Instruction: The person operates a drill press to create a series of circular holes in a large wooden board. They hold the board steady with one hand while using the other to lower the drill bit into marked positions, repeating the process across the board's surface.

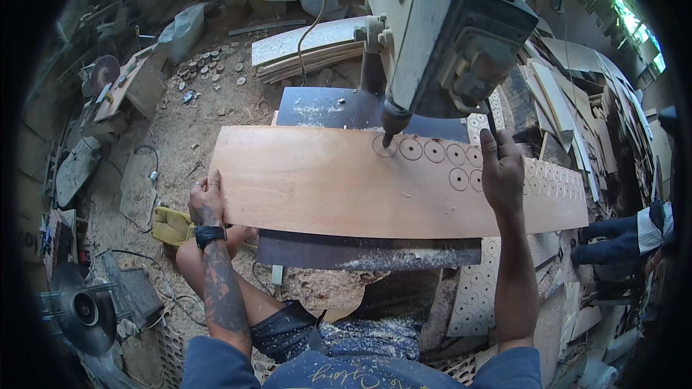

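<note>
A long plywood board lies across the dark metal table of a drill press. My left hand is closed on the board's left end, thumb on top. My right hand is wrapped round the press's dark feed lever, above the board's right part. The drill chuck is down at the board's far edge, and its cutter meets the wood at a ring-shaped cut. Rows of circular cuts with centre holes run rightward from there. The cutter's tip is partly hidden.
A stack of boards lies behind the press. Round wooden discs are scattered on the dusty floor at far left. A fan stands at near left, beside cables. Scrap wood and another person are on the right. Perforated board offcuts lean below.
</note>
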`<state>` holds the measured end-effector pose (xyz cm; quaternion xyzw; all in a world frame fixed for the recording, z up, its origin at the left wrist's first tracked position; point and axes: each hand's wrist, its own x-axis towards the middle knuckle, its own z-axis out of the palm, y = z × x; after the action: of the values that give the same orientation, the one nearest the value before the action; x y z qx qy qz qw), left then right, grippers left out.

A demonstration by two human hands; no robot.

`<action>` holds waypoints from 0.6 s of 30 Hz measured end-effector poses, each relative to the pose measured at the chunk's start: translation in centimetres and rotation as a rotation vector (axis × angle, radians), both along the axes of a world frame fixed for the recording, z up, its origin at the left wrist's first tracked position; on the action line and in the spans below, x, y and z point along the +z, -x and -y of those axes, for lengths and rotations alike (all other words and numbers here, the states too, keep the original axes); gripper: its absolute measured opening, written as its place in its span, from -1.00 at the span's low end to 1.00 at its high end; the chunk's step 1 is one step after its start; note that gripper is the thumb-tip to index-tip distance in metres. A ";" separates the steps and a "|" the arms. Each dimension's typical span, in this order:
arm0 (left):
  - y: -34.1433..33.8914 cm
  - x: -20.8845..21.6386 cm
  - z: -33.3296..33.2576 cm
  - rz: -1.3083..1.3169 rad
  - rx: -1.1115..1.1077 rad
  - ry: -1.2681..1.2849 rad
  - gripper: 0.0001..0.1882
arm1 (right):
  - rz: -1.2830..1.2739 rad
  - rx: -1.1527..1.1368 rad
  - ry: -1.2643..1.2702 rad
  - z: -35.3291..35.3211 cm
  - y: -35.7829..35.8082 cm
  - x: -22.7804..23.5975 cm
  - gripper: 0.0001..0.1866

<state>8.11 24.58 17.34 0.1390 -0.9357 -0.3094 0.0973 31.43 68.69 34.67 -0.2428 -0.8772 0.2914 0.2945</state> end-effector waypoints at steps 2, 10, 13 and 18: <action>-0.2 0.2 -0.2 0.002 0.013 0.012 -0.44 | 0.015 -0.015 0.123 -0.6 0.5 -1.2 -0.54; -0.4 0.3 -0.2 0.000 -0.003 -0.019 -0.47 | -0.253 0.007 -0.045 -1.8 2.7 -6.9 -0.63; -0.3 0.0 0.0 -0.014 -0.004 -0.009 -0.47 | -0.313 -0.016 -0.090 -2.1 3.8 -8.1 -0.66; -0.5 0.3 -0.2 0.022 0.011 -0.029 -0.46 | -0.317 -0.019 -0.119 -2.7 4.5 -9.1 -0.68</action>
<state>8.63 24.81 17.61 0.1487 -0.9313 -0.3210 0.0867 26.90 71.40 25.57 -0.1841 -0.8332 0.2706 0.4457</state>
